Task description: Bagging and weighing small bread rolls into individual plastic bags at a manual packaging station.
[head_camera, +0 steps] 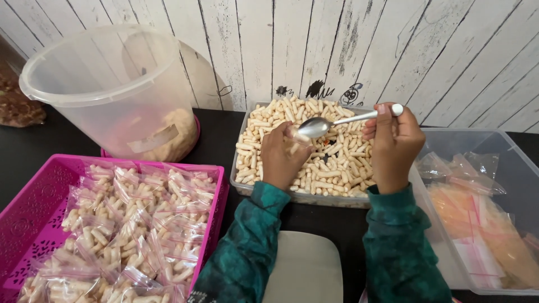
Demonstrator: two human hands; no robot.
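Far to the left of the hands sits a pink basket (33, 207) full of little clear bags of snack sticks (135, 224). Behind it, up and left of the hands, stands a big clear tub (106, 84), tilted, with some snacks at the bottom. The left hand (281, 160) is closed around a small clear bag (293, 134) and holds it over a tray of pale snack sticks (337, 168). Just right of it, the right hand (393, 148) pinches a metal spoon (337, 123). The spoon's bowl touches the top of the bag. Right of that hand is a clear box (494, 140) with empty bags (483, 224) inside.
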